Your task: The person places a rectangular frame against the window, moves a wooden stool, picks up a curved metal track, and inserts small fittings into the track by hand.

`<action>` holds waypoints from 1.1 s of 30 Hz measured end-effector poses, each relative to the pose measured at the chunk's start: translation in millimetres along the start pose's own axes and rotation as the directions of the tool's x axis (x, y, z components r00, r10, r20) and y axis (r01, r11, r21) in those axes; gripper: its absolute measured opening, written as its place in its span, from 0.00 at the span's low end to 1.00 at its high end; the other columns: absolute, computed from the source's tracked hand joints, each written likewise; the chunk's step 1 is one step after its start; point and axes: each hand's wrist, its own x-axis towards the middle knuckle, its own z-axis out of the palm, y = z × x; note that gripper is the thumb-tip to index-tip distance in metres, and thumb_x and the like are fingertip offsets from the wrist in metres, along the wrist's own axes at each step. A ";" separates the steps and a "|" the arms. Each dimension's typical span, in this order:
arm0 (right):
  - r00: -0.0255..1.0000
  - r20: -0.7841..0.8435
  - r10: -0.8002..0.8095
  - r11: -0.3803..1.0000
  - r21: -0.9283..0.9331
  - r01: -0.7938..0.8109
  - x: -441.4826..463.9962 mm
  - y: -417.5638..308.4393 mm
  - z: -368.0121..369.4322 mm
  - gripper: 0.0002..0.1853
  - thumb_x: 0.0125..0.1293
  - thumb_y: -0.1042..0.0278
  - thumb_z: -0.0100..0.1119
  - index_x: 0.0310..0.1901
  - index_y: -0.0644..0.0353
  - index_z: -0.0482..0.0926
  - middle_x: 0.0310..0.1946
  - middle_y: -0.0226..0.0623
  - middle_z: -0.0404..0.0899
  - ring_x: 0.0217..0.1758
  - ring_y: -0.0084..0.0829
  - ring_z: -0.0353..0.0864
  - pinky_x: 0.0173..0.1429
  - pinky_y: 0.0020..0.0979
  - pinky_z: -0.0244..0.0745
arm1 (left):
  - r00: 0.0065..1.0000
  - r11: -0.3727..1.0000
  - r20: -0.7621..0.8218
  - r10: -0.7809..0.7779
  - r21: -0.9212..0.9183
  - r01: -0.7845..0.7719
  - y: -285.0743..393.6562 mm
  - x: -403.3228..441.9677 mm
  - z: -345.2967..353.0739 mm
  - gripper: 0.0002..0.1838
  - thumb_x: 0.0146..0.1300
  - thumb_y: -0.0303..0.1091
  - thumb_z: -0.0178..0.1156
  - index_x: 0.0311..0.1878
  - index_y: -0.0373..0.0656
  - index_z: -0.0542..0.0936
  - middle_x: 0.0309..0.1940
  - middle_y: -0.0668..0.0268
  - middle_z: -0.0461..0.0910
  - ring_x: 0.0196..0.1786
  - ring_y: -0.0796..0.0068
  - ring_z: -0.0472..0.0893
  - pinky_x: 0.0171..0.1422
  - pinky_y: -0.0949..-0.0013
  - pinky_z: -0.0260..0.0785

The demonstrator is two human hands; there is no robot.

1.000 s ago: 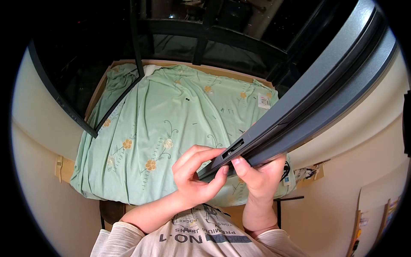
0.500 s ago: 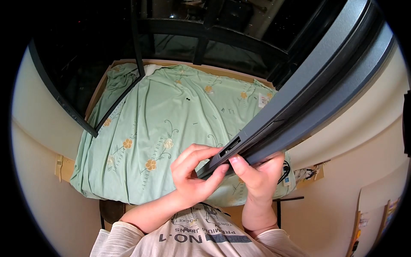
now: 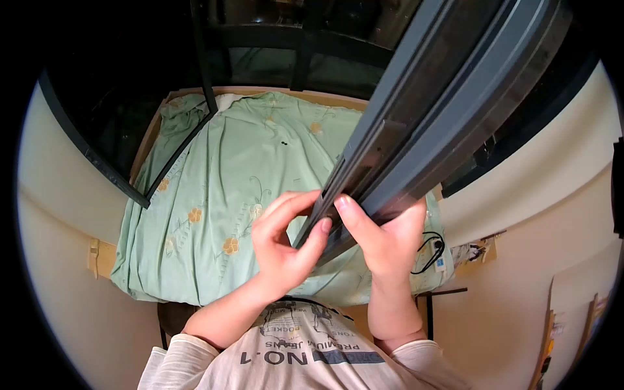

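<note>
A long dark grey metal frame profile with lengthwise grooves slants from the upper right down to my hands. My left hand pinches its lower end, the thumb on the near side and the fingers on the far side. Just to the right, my right hand grips the same profile, its thumb lying on the grooved face and its other fingers hidden behind. The lower end hangs over a green flowered cloth.
Dark window frames stand behind the cloth, one open sash reaching over its left side. A black cable lies at the cloth's right edge. Pale walls flank both sides; shelves with small items are at lower right.
The profile has swung left and turned, showing more of its grooved inner face. Both hands have shifted slightly left and up with it, still gripping. More of the cable shows.
</note>
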 end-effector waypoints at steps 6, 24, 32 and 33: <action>0.997 -0.070 -0.032 0.999 -0.012 0.031 3.1 8.8 -1.6 0.22 0.57 0.82 0.67 0.51 0.68 0.69 0.41 0.38 0.81 0.42 0.25 0.82 0.49 0.27 0.78 | 0.997 0.991 0.044 -0.067 -0.112 0.072 -5.8 4.4 0.5 0.17 0.55 0.17 0.64 0.51 0.29 0.80 0.41 0.58 0.82 0.44 0.72 0.82 0.51 0.72 0.74; 0.997 0.013 -0.070 0.997 -0.025 0.071 2.7 4.1 -3.3 0.14 0.54 0.87 0.65 0.43 0.70 0.77 0.37 0.37 0.83 0.38 0.24 0.83 0.45 0.27 0.80 | 1.000 0.998 -0.004 -0.022 -0.067 0.022 -3.0 3.2 3.6 0.16 0.52 0.20 0.68 0.46 0.31 0.82 0.38 0.60 0.83 0.39 0.74 0.82 0.46 0.73 0.75; 0.996 0.015 -0.085 0.996 -0.028 0.085 3.4 5.0 -1.4 0.13 0.54 0.87 0.65 0.42 0.70 0.78 0.37 0.37 0.83 0.36 0.25 0.83 0.41 0.27 0.80 | 0.997 0.993 -0.051 -0.059 -0.106 0.054 -2.1 0.6 5.9 0.15 0.51 0.20 0.68 0.45 0.31 0.83 0.37 0.60 0.83 0.39 0.74 0.82 0.46 0.73 0.74; 0.996 0.016 -0.085 0.996 -0.028 0.085 2.9 4.0 -0.2 0.13 0.54 0.87 0.65 0.42 0.70 0.78 0.37 0.37 0.83 0.36 0.25 0.83 0.41 0.27 0.80 | 0.997 0.994 -0.055 -0.057 -0.101 0.051 -2.5 -0.1 5.7 0.16 0.51 0.20 0.68 0.45 0.31 0.83 0.37 0.60 0.83 0.39 0.74 0.82 0.46 0.73 0.74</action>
